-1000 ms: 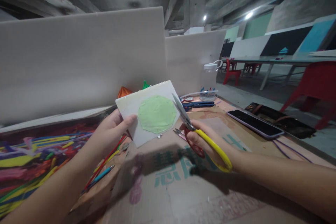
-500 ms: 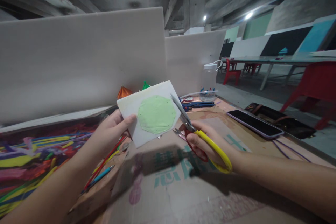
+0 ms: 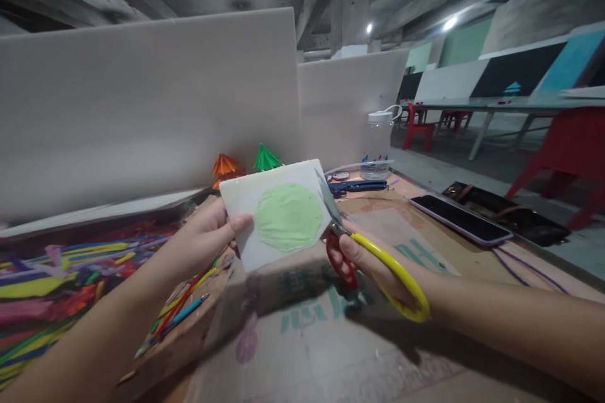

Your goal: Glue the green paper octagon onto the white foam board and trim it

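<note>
Pinched at its left edge, a white foam sheet (image 3: 243,245) is in my left hand (image 3: 217,227), thumb on the front face. A light green octagon-like patch (image 3: 289,217) covers the sheet's middle. My right hand (image 3: 363,258) grips scissors (image 3: 390,280) with one yellow and one red handle loop. One blade lies over the sheet's right edge, beside the green patch; the other blade is hidden behind the sheet. Beyond the sheet's top edge stand a green pleated paper umbrella shape (image 3: 266,157) and an orange one (image 3: 225,165).
Printed cardboard (image 3: 302,352) lies beneath my hands. Colourful strips (image 3: 61,289) and a blue pen (image 3: 189,308) are at left. A clear bottle (image 3: 375,145), dark blue tools (image 3: 359,186) and a phone (image 3: 460,219) sit to the right. White panels (image 3: 151,101) rise behind.
The foam sheet has shifted slightly right and down and turned more level. The scissors' blades have come closer together around its right edge. More of the green umbrella shape shows.
</note>
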`<state>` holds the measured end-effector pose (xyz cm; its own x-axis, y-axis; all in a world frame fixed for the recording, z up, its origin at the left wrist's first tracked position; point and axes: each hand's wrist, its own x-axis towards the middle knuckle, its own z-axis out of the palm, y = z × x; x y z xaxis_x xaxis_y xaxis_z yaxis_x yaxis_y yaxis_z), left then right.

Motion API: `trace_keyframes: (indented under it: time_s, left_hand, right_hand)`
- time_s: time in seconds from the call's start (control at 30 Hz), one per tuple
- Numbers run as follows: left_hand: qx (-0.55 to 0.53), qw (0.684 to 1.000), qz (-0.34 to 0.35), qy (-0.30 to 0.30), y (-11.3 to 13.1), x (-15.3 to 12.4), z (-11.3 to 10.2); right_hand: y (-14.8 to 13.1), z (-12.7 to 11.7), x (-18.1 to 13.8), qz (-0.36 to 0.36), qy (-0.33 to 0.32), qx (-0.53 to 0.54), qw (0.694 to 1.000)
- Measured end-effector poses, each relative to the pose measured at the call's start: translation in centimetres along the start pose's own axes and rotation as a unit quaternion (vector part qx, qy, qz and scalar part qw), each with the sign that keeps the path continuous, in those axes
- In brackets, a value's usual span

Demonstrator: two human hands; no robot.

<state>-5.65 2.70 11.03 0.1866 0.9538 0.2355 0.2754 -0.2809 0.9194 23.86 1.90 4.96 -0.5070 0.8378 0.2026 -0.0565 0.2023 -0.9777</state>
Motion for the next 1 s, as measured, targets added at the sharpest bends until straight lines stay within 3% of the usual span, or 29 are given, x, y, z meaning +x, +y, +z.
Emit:
trace_keyframes:
  time_s: [0.23,0.73,1.0]
  left_hand:
    - [-0.019,0.999,-0.032,0.019,-1.0,0.1,0.8]
    - [-0.033,0.997,-0.054,-0.036,-3.3,1.1,0.2]
    - [-0.047,0.997,-0.055,-0.031,-2.7,1.0,0.3]
  right_hand:
    - [-0.4,-0.2,-0.2,-0.026,0.010,-0.011,1.000]
    - [-0.8,-0.5,-0.1,-0.001,0.014,-0.030,0.999]
    - [-1.1,-0.3,-0.1,0.017,0.005,-0.017,1.000]
